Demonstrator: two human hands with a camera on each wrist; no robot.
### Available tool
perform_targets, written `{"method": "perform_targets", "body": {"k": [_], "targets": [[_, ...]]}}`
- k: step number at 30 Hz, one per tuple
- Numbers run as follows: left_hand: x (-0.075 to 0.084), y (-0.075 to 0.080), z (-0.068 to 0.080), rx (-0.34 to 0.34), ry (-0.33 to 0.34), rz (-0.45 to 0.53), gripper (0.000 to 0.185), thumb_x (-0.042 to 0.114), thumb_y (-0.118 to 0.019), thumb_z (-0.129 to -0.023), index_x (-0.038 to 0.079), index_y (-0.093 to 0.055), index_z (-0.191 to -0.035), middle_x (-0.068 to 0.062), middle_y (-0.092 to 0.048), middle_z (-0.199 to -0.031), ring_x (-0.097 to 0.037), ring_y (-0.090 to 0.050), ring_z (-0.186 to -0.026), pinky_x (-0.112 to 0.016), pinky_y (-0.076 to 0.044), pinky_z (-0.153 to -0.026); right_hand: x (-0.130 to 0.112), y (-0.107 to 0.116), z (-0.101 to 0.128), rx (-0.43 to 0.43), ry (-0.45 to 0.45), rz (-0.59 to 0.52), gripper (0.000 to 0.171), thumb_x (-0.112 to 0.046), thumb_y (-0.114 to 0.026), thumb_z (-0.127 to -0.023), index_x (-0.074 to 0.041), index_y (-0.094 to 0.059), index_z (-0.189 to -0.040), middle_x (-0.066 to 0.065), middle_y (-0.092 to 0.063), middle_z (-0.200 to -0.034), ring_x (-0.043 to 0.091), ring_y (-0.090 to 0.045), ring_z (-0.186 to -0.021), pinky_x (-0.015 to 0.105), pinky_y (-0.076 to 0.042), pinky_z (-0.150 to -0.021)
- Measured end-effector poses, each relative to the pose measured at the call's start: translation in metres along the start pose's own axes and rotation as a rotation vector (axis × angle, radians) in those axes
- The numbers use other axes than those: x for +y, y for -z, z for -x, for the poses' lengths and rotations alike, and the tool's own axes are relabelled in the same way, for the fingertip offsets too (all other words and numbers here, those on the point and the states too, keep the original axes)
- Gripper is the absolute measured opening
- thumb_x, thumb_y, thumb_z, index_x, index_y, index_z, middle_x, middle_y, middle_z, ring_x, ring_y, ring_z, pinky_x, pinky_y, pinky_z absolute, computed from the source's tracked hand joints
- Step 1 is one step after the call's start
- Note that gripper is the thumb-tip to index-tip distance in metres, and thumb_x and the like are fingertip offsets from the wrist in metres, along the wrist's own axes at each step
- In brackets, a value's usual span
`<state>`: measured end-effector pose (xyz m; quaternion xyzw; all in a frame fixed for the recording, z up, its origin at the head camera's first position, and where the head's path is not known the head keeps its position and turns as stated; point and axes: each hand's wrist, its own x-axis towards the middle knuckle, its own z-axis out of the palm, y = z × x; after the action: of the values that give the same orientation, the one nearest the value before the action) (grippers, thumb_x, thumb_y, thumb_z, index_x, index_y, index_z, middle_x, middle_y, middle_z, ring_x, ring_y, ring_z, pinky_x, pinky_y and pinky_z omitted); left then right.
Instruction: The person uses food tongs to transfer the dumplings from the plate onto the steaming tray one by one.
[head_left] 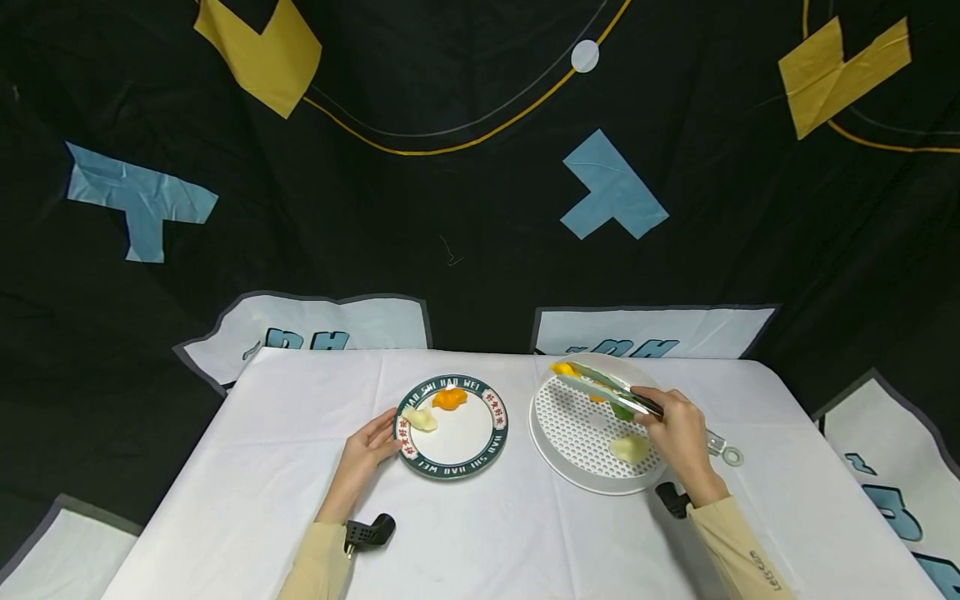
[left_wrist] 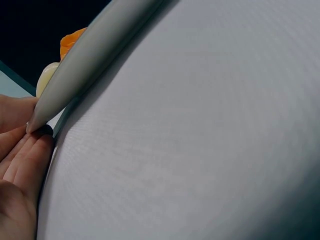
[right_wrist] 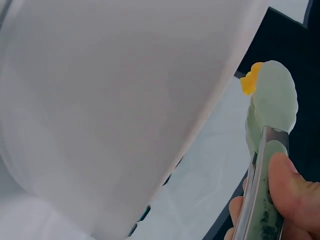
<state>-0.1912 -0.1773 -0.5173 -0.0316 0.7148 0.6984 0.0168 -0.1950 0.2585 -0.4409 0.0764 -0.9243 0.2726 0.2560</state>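
Observation:
My left hand (head_left: 365,454) pinches the left rim of a round plate (head_left: 487,446) with a green lettered border, thumb above and fingers beneath in the left wrist view. On the plate lie a crumpled orange piece (head_left: 450,398) and a pale yellow piece (head_left: 420,418). My right hand (head_left: 678,433) grips tongs (right_wrist: 274,97) with pale green scalloped heads. A bright yellow piece (right_wrist: 251,79) shows at their tips, over the far left rim of a white perforated steamer tray (head_left: 573,425). A pale piece (head_left: 630,448) and a green piece (head_left: 621,412), partly behind the tongs, lie on the tray.
A white cloth (head_left: 480,542) covers the table under the plate and tray. A grey handle with a ring end (head_left: 732,455) shows right of my right hand. Beyond the table's far edge hangs a black curtain (head_left: 480,225) with blue and yellow shapes.

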Motion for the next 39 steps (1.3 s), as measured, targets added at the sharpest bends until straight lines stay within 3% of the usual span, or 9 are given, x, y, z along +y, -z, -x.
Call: {"method": "perform_targets", "body": {"k": [27, 39], "targets": [[-0.002, -0.001, 0.0, 0.011, 0.004, -0.025, 0.058, -0.004, -0.06, -0.088, -0.004, -0.039, -0.142, -0.023, -0.038, -0.146, -0.032, -0.041, -0.131, -0.015, -0.044, -0.095, 0.011, -0.007, 0.007, -0.095, -0.052, 0.084, 0.042, 0.011, -0.075, -0.067, 0.006, -0.069, -0.108, 0.027, -0.065, -0.088, 0.037, -0.06, -0.077, 0.053, -0.051, -0.066], [0.0, -0.001, 0.0, 0.006, -0.01, -0.019, 0.058, -0.004, -0.06, -0.088, -0.005, -0.038, -0.142, -0.022, -0.037, -0.147, -0.033, -0.041, -0.131, -0.016, -0.044, -0.095, 0.007, -0.002, 0.007, -0.127, -0.07, 0.049, 0.051, 0.006, -0.078, -0.064, 0.005, -0.067, -0.113, 0.029, -0.065, -0.091, 0.034, -0.058, -0.075, 0.05, -0.049, -0.063]]}}
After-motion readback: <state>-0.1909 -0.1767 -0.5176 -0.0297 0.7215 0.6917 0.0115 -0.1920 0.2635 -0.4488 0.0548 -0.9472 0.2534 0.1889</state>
